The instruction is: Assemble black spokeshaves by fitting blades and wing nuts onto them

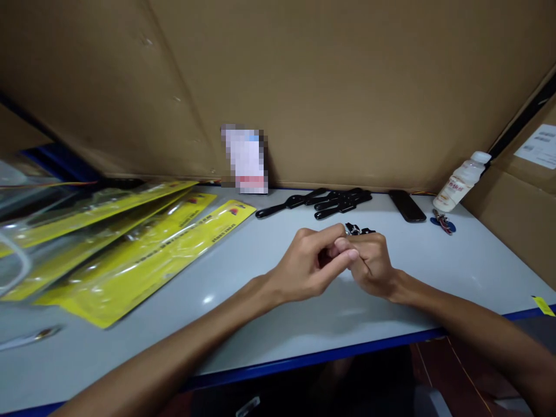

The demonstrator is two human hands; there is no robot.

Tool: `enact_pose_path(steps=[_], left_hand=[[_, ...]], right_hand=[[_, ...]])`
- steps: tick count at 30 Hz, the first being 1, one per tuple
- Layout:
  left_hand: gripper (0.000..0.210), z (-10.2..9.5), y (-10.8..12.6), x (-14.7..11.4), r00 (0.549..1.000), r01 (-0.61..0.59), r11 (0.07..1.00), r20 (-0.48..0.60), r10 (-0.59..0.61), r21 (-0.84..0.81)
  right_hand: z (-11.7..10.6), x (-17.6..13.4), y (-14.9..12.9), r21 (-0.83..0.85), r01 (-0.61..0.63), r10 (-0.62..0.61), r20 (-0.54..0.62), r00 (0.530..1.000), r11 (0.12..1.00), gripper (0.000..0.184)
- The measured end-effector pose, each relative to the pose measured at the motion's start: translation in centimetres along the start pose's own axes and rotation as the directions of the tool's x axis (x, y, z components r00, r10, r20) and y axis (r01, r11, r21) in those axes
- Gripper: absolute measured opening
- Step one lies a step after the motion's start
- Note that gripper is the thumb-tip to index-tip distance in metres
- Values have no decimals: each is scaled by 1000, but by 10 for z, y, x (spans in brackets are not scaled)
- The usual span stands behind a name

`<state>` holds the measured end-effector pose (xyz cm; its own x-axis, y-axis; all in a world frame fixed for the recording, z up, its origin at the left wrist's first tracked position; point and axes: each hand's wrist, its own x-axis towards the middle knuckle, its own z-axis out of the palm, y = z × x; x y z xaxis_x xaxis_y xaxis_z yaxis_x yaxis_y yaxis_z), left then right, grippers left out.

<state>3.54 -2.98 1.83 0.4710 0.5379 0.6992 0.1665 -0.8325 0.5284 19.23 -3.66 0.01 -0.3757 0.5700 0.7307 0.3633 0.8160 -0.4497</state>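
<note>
My left hand (310, 263) and my right hand (371, 263) meet above the middle of the table, touching, with the fingers of both curled closed. Just past the knuckles a small black and silver piece (357, 230) shows. The fingers hide most of it, and whether it is gripped or lies behind them cannot be made out. Beyond the hands, several glossy black handle-shaped parts (295, 201) lie in a loose, overlapping group on the white table (260, 313).
Several yellow printed packages with clear plastic (174, 249) cover the left side. To the right are a black phone (407, 206), a leaning white bottle (460, 182) and a small blue trinket (443, 222). A blurred-out upright item (248, 162) leans on the cardboard wall (339, 87).
</note>
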Motion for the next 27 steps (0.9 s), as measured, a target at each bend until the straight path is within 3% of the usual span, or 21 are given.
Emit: enact_pose_path(steps=[6,13,21,27], left_hand=[[28,-3,0,-3,996,-88,996,8,88,-9],[26,-4,2,-2,990,-143,989,20,142,34],[24,-3,0,-3,993,-117,992,21,116,56],[28,0,-3,-5,999,1,997,42,2,-74]], right_hand=[[-1,-1,-1,-87,81,-83,-20,996,993,60],[-2,1,-1,-75,135,-137,-25,990,988,57],[-2,0,3,-128,105,-109,-21,994,986,56],[-2,3,2,-129,83,-91,-60,994,988,58]])
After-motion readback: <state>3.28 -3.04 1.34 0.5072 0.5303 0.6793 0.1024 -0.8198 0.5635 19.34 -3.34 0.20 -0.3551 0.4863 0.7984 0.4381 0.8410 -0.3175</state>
